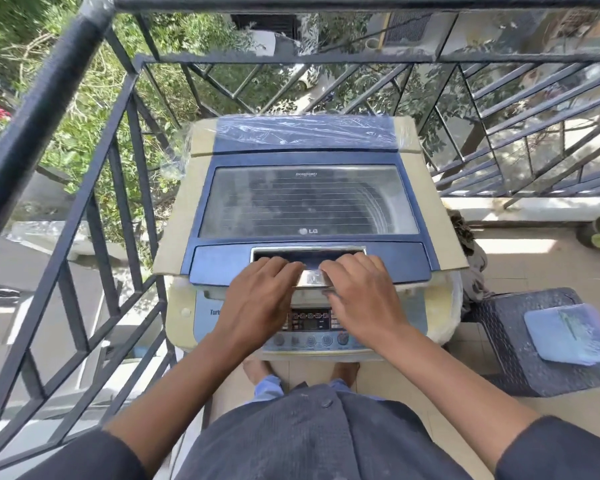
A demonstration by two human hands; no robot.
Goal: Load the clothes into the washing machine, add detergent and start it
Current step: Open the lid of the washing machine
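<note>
Railing: dark metal railing hems you in on the left and behind the washing machine, so your free room is to the right and toward your body.
Washing machine: blue top-loading washing machine stands straight ahead of you, close against the railing, with cardboard tucked along its sides and clear plastic film over its back edge.
Lid: tinted glass lid lies shut and flat; you can make out the drum only dimly through it.
Stool: dark woven stool sits just right of the machine, with a light blue folded cloth lying on top of it.
Left hand: your left hand reaches forward palm down, fingers hooked over the front lip of the lid handle recess.
Right hand: your right hand mirrors it just beside, fingers curled on the same lip, the thumb lower, near the panel.
Control panel: control panel shows partly between your wrists, its buttons along the front edge.
</note>
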